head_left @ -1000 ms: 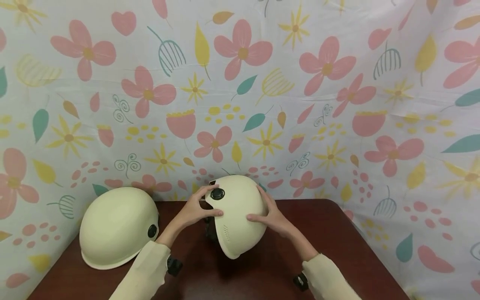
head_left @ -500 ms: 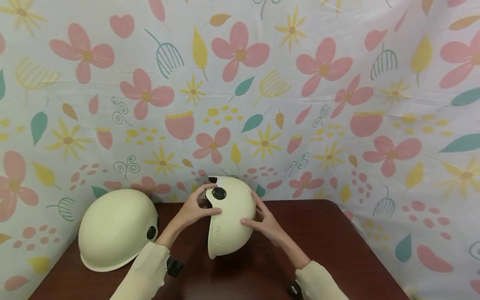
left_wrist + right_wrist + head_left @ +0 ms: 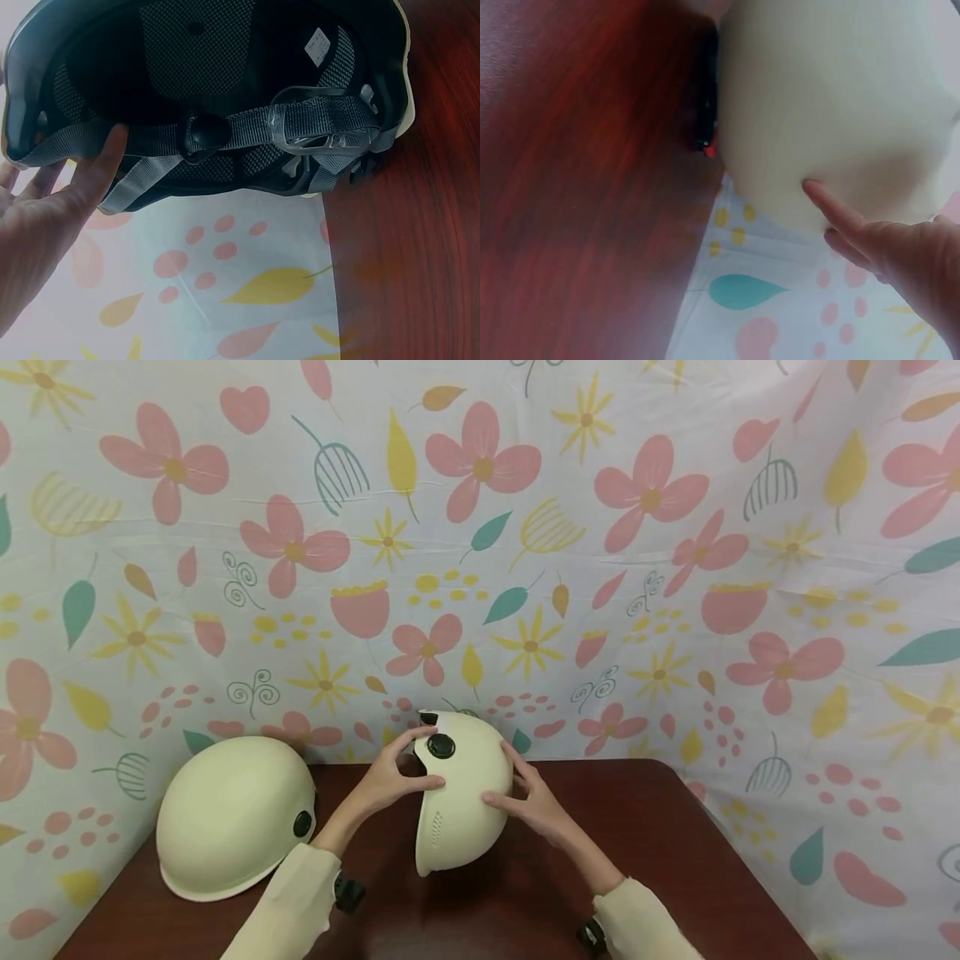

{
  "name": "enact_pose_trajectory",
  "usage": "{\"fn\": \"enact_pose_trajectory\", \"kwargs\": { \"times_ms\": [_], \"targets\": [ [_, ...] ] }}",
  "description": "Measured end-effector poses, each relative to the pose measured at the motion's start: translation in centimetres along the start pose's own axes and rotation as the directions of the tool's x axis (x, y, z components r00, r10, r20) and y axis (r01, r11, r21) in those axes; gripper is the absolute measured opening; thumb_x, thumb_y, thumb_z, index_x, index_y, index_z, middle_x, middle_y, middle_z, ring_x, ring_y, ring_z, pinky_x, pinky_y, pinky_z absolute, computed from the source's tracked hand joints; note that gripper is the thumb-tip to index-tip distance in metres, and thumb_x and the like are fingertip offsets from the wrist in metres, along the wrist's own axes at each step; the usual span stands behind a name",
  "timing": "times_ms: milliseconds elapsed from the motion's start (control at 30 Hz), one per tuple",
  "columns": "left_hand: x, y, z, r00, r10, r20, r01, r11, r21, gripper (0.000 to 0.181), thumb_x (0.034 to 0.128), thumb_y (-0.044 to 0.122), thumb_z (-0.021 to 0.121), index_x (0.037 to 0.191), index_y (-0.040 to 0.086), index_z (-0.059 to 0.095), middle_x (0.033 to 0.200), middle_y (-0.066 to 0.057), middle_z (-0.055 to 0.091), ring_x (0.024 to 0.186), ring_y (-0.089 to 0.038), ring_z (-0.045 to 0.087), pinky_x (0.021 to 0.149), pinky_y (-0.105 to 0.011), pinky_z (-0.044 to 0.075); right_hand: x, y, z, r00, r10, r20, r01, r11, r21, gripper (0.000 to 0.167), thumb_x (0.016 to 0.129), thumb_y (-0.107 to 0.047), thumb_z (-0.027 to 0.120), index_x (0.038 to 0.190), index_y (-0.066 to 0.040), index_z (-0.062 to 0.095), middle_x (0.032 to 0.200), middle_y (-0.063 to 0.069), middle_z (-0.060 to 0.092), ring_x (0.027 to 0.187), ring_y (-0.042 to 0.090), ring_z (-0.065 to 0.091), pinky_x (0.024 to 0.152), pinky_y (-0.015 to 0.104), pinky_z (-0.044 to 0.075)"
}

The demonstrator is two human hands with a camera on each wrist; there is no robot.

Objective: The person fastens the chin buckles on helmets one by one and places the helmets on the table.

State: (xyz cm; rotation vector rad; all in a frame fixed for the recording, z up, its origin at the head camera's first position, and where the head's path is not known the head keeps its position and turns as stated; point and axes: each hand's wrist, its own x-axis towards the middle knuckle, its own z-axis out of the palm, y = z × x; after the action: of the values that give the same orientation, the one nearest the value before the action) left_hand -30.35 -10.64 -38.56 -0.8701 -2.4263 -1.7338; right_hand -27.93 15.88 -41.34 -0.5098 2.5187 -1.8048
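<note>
A cream helmet [image 3: 468,802] is tilted on its side in both hands above the table, its opening turned to the left. My left hand [image 3: 386,781] grips the rim near a round black button [image 3: 440,746], thumb and fingers spread apart. My right hand [image 3: 536,802] holds the rounded crown from the right. In the left wrist view the dark padded inside [image 3: 196,49] shows, with a grey chin strap [image 3: 247,127] and clear buckle part [image 3: 289,127] across it; one left digit lies by the strap. The right wrist view shows a right fingertip pressing the smooth shell [image 3: 817,112].
A second cream helmet [image 3: 232,814] rests, dome up, on the left of the dark red-brown table [image 3: 622,843]. A flower-patterned cloth [image 3: 480,568] hangs behind the table. In the right wrist view a dark narrow thing [image 3: 707,90] with a red tip shows beside the shell.
Over the first half second the helmet has turned, its lower end swinging left, and my right hand has moved slightly left with it. Since then almost nothing has moved.
</note>
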Motion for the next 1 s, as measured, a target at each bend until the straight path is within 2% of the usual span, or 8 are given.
{"fn": "enact_pose_trajectory", "kwargs": {
  "times_ms": [133,200,433,533,767,1000],
  "targets": [
    [0.0,-0.1,0.0,1.000,0.024,0.002,-0.024,1.000,-0.019,0.073,0.0821,0.018,0.079,0.146,0.019,0.043,0.126,-0.020,0.060,0.095,-0.023,0.067,0.086,-0.043,0.053,0.3,-0.8,-0.1,1.000,-0.018,-0.008,0.018,0.998,-0.063,0.088,0.088,-0.025,0.072,0.158,-0.021,0.019,0.156,0.019,0.020,0.145,0.039,0.025,0.111,0.062,0.033],
    [0.0,-0.2,0.1,0.999,0.036,0.002,-0.036,0.999,-0.029,0.073,0.0825,0.017,0.078,0.146,0.019,0.042,0.123,-0.021,0.061,0.094,-0.023,0.067,0.083,-0.041,0.054,0.3,-1.1,-0.2,1.000,-0.008,-0.016,0.007,0.995,-0.095,0.085,0.089,-0.027,0.071,0.157,-0.022,0.021,0.156,0.019,0.021,0.146,0.038,0.022,0.112,0.064,0.028],
    [-0.1,-0.5,0.2,1.000,0.016,-0.007,-0.017,0.999,-0.039,0.074,0.0825,0.016,0.078,0.146,0.022,0.042,0.140,-0.014,0.051,0.102,-0.024,0.065,0.087,-0.043,0.053,0.7,-2.1,-1.0,0.998,0.016,-0.061,-0.022,0.996,-0.087,0.074,0.090,-0.029,0.069,0.154,-0.024,0.031,0.157,0.014,0.026,0.145,0.038,0.029,0.108,0.062,0.036],
    [-0.2,-0.6,0.3,1.000,0.008,-0.012,-0.009,0.999,-0.044,0.073,0.0827,0.017,0.078,0.146,0.023,0.042,0.141,-0.013,0.050,0.105,-0.024,0.064,0.087,-0.041,0.053,1.0,-2.6,-1.1,0.999,0.004,-0.046,-0.010,0.992,-0.129,0.074,0.090,-0.032,0.069,0.154,-0.022,0.032,0.158,0.014,0.026,0.145,0.036,0.026,0.110,0.063,0.033],
    [-0.4,-0.4,0.7,0.999,0.039,0.007,-0.039,0.997,-0.074,0.073,0.0848,0.019,0.076,0.147,0.020,0.040,0.142,-0.016,0.048,0.108,-0.031,0.063,0.087,-0.039,0.054,1.7,-4.3,-1.0,1.000,-0.005,0.009,0.007,0.974,-0.226,0.078,0.088,-0.038,0.070,0.154,-0.021,0.031,0.161,0.019,0.014,0.148,0.042,0.018,0.109,0.064,0.033],
    [-0.3,-0.3,1.3,1.000,0.031,-0.003,-0.031,0.998,-0.062,0.074,0.0849,0.021,0.076,0.149,0.023,0.038,0.147,-0.013,0.044,0.109,-0.031,0.061,0.090,-0.041,0.052,1.8,-4.6,0.0,1.000,-0.009,0.014,0.013,0.954,-0.298,0.081,0.085,-0.045,0.071,0.153,-0.020,0.035,0.161,0.023,0.011,0.148,0.046,0.014,0.112,0.068,0.022]
  ]
}}
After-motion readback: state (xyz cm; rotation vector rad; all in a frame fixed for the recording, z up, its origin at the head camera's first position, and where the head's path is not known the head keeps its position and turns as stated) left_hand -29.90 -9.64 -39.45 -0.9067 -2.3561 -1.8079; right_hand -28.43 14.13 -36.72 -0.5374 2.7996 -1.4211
